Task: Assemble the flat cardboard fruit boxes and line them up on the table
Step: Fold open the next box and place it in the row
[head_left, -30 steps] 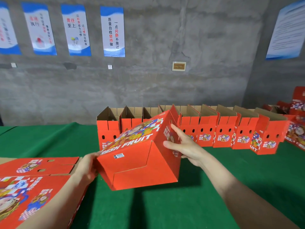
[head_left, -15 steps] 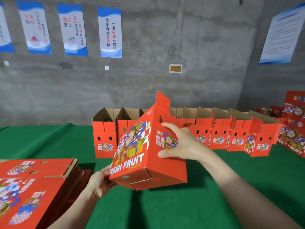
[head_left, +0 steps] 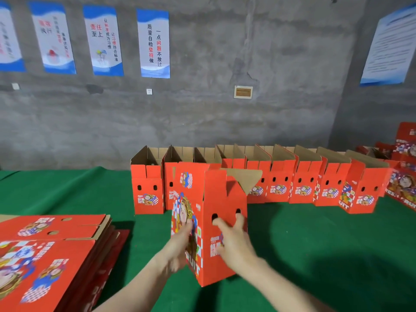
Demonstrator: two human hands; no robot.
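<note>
Red cardboard under both palms. The right grip [head_left: 234, 239] lies flat on the narrow face of the fruit box [head_left: 225, 199], fingers [head_left: 240, 222] spread & straight, tips at the two oval holes, nothing curled round an edge. The left grip [head_left: 180, 242] is motion-blurred but reads as an open palm on the adjoining printed face, fingers pointing up. Both press the box; neither clasps it.

The fruit box is upright w/ one vertical corner toward the camera and its base down at the green cloth; can't tell if it's fully set down. Its top is open, w/ one brown-lined flap [head_left: 244, 180] leaning out to the right. It sits front-centre on the worktop [head_left: 326, 255], in front of & apart from the row of assembled boxes [head_left: 304, 185], hiding part of the 2nd & 3rd from the left.

The row runs left to right along the back of the worktop, boxes side by side, tops open, flaps up. At front left is a stack of flat boxes [head_left: 51, 255], printed side up, edges fanned. At far right are more red boxes [head_left: 403, 183], piled. Behind is a grey concrete wall [head_left: 225, 120] w/ blue-white posters [head_left: 153, 43] & a small plaque [head_left: 243, 92].
</note>
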